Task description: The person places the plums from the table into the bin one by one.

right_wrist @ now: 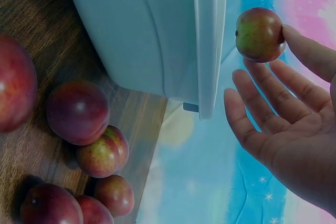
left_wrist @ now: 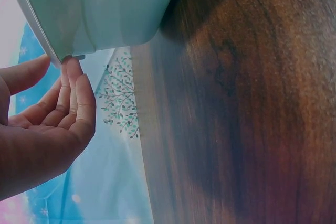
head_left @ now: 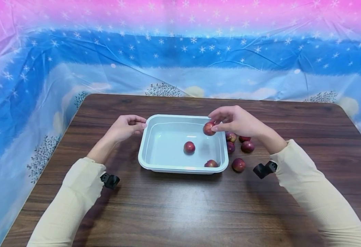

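Note:
My left hand (head_left: 127, 127) pinches the left rim of a white plastic basin (head_left: 165, 159) between thumb and fingers; the left wrist view shows the fingertips under that rim. Over the basin's right side, my right hand (head_left: 234, 120) holds a red plum (head_left: 209, 129) by thumb and fingertips. In the right wrist view this plum (right_wrist: 260, 35) shows a green patch and is above the rim. Inside the basin, one plum (head_left: 189, 147) lies right of the middle and another plum (head_left: 211, 164) sits in the near right corner, partly hidden by the front wall.
Several more plums (head_left: 247, 146) lie on the dark wooden table (head_left: 180, 206) just right of the basin, one plum (head_left: 238, 165) nearer the front. A snowflake-patterned cloth (head_left: 174, 51) hangs behind the table. Black cameras (head_left: 110, 180) are strapped at both wrists.

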The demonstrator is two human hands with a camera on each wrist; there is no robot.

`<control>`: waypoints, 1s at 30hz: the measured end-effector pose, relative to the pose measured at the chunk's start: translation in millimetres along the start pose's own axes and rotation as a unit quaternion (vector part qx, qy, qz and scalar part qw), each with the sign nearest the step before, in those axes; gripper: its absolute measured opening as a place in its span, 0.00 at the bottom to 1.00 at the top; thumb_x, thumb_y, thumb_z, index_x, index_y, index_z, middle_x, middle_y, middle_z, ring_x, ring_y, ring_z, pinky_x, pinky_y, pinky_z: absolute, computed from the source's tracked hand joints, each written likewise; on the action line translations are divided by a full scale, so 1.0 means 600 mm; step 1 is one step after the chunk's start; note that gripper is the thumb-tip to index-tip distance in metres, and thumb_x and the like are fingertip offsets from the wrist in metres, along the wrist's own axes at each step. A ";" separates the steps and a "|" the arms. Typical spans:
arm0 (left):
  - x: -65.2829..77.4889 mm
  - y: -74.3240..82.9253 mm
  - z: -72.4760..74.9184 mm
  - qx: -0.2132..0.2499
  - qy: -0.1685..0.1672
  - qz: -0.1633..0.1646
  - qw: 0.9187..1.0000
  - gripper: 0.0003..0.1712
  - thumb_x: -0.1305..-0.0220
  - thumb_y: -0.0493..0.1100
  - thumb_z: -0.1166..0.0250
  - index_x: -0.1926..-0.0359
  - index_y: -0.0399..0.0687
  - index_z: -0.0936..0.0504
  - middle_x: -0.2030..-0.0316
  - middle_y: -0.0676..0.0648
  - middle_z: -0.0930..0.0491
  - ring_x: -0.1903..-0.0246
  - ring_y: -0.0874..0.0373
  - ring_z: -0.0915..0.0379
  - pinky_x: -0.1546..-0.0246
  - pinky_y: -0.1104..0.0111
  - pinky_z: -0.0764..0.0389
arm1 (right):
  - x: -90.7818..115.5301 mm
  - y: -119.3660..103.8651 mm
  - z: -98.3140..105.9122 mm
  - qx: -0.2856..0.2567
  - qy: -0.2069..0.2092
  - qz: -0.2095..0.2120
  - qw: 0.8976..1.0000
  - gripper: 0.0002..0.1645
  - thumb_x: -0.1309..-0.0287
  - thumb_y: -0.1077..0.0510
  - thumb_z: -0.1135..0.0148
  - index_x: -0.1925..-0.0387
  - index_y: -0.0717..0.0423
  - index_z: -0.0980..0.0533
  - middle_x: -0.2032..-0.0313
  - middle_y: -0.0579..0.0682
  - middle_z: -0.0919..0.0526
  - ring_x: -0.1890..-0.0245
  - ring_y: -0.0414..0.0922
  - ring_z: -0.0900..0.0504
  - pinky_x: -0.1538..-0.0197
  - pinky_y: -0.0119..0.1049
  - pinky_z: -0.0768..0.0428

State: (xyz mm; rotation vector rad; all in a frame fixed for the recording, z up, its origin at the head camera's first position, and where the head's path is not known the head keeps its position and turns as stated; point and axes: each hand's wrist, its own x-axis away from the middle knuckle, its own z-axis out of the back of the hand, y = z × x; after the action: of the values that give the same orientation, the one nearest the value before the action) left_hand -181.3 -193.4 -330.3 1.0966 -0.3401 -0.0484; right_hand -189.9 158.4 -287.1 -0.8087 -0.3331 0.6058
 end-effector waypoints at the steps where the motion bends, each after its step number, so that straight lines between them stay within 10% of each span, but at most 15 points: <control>1: 0.000 0.000 0.000 0.000 0.000 0.000 1.000 0.20 0.34 0.38 0.45 0.45 0.30 0.30 0.56 0.36 0.26 0.59 0.52 0.26 0.51 0.56 0.25 | 0.000 0.000 0.000 -0.002 -0.001 0.000 1.000 0.22 0.43 0.59 0.38 0.48 0.60 0.28 0.56 0.53 0.21 0.76 0.45 0.24 0.79 0.35 0.26; 12: 0.001 0.002 -0.001 -0.008 0.002 0.000 1.000 0.20 0.34 0.39 0.45 0.45 0.30 0.30 0.56 0.36 0.26 0.58 0.51 0.26 0.52 0.56 0.24 | 0.008 0.003 0.004 0.005 0.008 0.012 1.000 0.22 0.43 0.58 0.38 0.48 0.60 0.28 0.55 0.54 0.21 0.55 0.46 0.24 0.57 0.41 0.24; 30: 0.001 0.001 -0.001 0.002 0.003 -0.003 1.000 0.19 0.34 0.37 0.46 0.46 0.29 0.30 0.57 0.36 0.26 0.62 0.55 0.25 0.52 0.56 0.24 | 0.023 0.014 0.016 0.004 0.029 -0.007 1.000 0.21 0.45 0.59 0.37 0.49 0.58 0.26 0.55 0.53 0.20 0.58 0.44 0.22 0.57 0.41 0.22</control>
State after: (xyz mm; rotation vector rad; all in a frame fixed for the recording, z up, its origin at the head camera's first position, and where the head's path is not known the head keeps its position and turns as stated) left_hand -180.9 -192.9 -329.8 1.1019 -0.3321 -0.0487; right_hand -187.0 177.0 -286.2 -0.8147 -0.2827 0.5682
